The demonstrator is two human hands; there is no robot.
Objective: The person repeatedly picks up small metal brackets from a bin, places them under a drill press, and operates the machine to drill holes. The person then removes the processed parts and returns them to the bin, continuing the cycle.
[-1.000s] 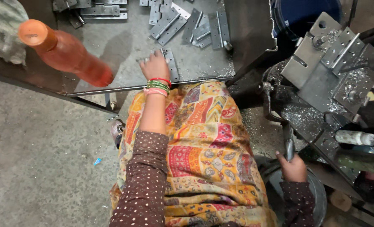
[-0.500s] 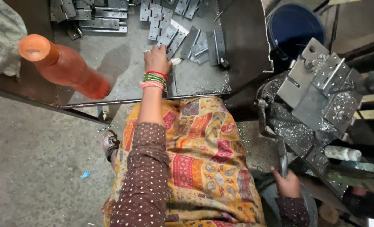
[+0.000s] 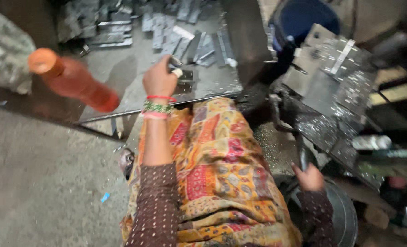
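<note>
The small flat metal bracket [image 3: 179, 75] sits at the near edge of the bench [image 3: 121, 73], pinched in the left hand [image 3: 160, 80]. That hand's grip is closed round the piece, fingers curled over its top; motion blur hides the exact hold. The bracket seems to lie with its long axis running roughly left to right, its free end pointing right toward the press [image 3: 331, 77].

The step in hand looks like picking one blank from the heap of loose metal pieces [image 3: 176, 27] farther back. The next move calls for carrying it across the lap to the press bed and seating it squarely.

The right hand [image 3: 309, 176] is wrapped tight about the dark lever handle [image 3: 302, 158] below the press. An orange bottle [image 3: 73, 82] lies tilted at the bench's left.
</note>
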